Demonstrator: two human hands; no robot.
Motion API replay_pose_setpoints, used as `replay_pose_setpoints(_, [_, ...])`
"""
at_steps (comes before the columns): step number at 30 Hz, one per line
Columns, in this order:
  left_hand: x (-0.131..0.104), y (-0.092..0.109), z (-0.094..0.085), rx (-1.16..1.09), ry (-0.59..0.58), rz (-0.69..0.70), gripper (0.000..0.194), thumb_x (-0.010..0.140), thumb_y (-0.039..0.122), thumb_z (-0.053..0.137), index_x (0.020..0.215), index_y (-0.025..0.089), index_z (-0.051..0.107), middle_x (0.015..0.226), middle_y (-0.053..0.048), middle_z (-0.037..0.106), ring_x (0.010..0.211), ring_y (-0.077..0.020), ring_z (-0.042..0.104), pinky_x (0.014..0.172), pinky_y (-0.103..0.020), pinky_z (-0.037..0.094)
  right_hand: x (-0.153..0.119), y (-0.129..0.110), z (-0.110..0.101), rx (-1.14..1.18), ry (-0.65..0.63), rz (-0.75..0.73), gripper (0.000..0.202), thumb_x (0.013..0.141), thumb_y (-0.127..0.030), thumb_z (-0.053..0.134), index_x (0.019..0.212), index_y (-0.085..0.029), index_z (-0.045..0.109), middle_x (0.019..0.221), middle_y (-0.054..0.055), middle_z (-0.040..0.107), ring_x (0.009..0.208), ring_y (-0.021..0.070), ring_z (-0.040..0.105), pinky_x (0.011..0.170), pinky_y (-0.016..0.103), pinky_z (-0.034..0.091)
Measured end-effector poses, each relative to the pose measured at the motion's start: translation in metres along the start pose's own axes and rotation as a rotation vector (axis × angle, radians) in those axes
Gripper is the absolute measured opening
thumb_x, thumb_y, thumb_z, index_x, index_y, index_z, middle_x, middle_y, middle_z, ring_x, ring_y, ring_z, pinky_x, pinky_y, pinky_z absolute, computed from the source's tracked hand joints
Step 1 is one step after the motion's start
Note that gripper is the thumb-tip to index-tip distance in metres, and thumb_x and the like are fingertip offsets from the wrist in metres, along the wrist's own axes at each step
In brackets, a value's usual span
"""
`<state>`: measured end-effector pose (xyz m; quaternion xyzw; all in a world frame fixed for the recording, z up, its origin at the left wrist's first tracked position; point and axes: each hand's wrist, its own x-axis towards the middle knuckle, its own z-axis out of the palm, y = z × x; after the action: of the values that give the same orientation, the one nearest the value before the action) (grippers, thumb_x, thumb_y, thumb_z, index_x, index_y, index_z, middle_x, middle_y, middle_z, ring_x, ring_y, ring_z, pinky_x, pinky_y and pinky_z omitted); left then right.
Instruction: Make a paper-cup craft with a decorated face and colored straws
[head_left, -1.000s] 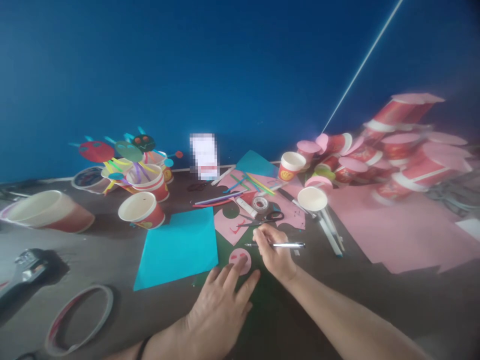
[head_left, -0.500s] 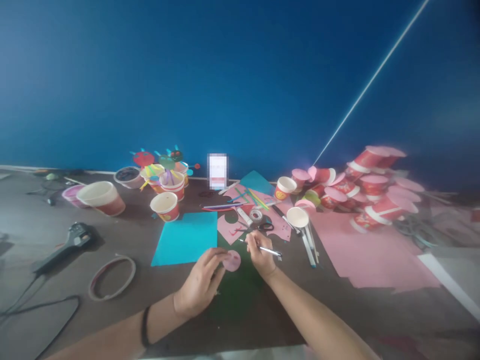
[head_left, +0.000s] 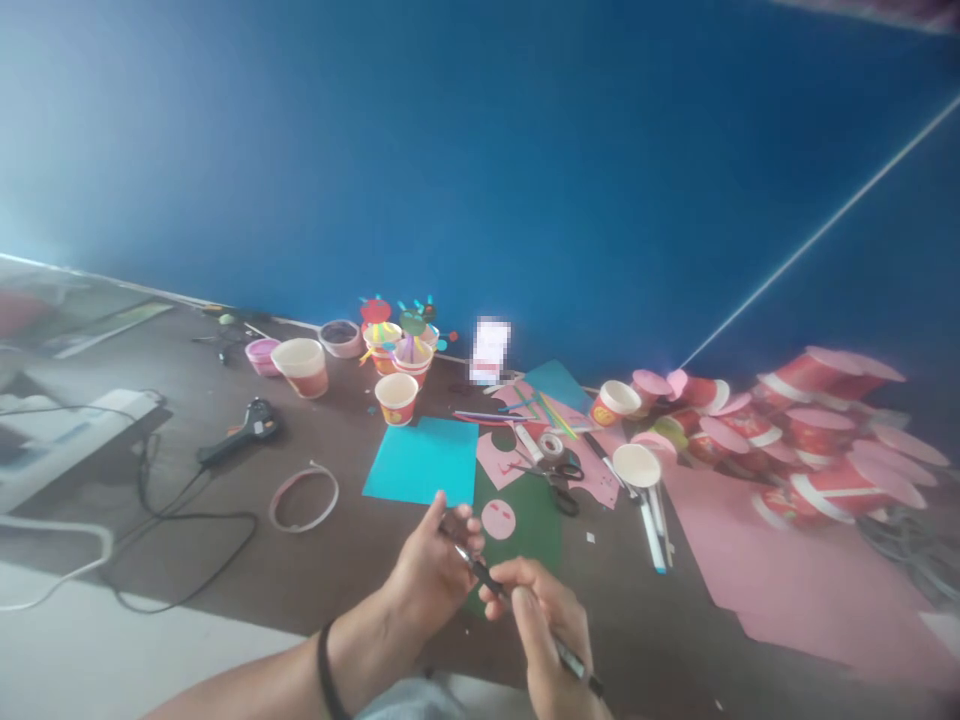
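A broad, smooth, deep-blue wall (head_left: 525,170) fills the upper part of the view, washed pale at the far left, where the light is strongest, and darker toward the right. A thin, straight, whitish line (head_left: 817,236) slants up across it to the right edge. A pinkish strip (head_left: 900,12) shows in the top right corner, too blurred to identify. Against the wall's foot stands a wide, flat, dark grey-brown table (head_left: 660,640). Beyond its near edge, at lower left, lies a plain, whitish surface (head_left: 150,660).

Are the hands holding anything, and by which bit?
The right hand holds a pen around its middle; I can't tell if the left hand holds anything.
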<state>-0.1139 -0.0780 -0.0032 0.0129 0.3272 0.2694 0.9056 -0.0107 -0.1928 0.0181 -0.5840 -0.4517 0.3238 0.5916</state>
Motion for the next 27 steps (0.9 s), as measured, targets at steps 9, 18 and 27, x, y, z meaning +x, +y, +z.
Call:
replay_pose_setpoints(9, [-0.001, -0.010, 0.013, 0.023, 0.004, -0.017, 0.035, 0.090, 0.045, 0.041, 0.067, 0.018, 0.045, 0.058, 0.003, 0.045, 0.049, -0.0125, 0.048, 0.047, -0.024, 0.037, 0.005, 0.017, 0.006, -0.003, 0.186, 0.116, 0.031, 0.085, -0.043, 0.050, 0.076, -0.018, 0.066, 0.064, 0.003, 0.069, 0.052, 0.0144, 0.061, 0.053, 0.022, 0.047])
replay_pose_setpoints(18, [0.008, -0.006, 0.009, 0.063, 0.055, -0.012, 0.032, 0.088, 0.044, 0.045, 0.069, 0.019, 0.046, 0.056, 0.004, 0.044, 0.046, -0.0115, 0.047, 0.038, -0.022, 0.028, 0.010, 0.027, 0.013, -0.194, 0.116, 0.025, 0.033, 0.086, -0.043, 0.046, 0.077, -0.019, 0.068, 0.064, 0.002, 0.069, 0.050, 0.0143, 0.062, 0.048, 0.020, 0.047])
replay_pose_setpoints(27, [0.004, -0.018, 0.011, 0.214, 0.084, 0.061, 0.034, 0.081, 0.045, 0.055, 0.064, 0.015, 0.053, 0.057, 0.002, 0.051, 0.046, -0.0113, 0.049, 0.043, -0.022, 0.034, 0.006, 0.043, 0.023, -0.335, 0.178, 0.003, 0.031, 0.087, -0.043, 0.042, 0.081, -0.022, 0.064, 0.060, 0.001, 0.064, 0.047, 0.0162, 0.059, 0.043, 0.022, 0.045])
